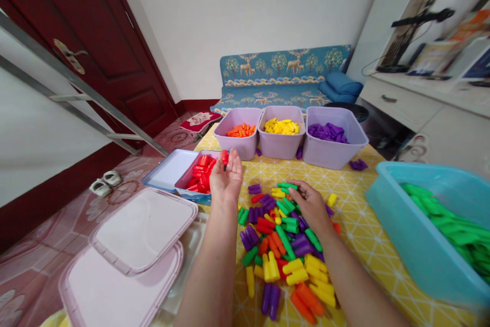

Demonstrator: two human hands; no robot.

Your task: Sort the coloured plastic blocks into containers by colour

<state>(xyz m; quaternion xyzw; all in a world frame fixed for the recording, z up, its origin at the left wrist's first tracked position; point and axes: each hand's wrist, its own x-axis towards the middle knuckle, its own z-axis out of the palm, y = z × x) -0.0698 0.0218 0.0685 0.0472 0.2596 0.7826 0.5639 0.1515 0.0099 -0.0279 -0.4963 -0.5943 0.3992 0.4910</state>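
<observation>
Left hand (226,178): palm up, our forearm straight, grip closed on a small red plastic piece (225,155).
Right hand (311,205): palm down, grip pinching a green plastic piece (286,185) at the far side of the mixed pile (284,237) on our yellow-patterned bench (356,215).
Far lilac plastic tubs (281,146): orange left, yellow middle, purple pieces right.
Left shallow box (193,194): red pieces.
Right turquoise plastic tub (406,245): green pieces.

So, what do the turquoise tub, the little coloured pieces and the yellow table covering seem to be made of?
Turquoise tub: probably moulded plastic, smooth with a soft sheen; its walls and rounded rim share one colour.
Coloured pieces: likely plastic too, fairly glossy, with solid colours and pale highlights.
Yellow table covering: a sheet with white printed lines, maybe fabric or vinyl; I can't tell which.
</observation>
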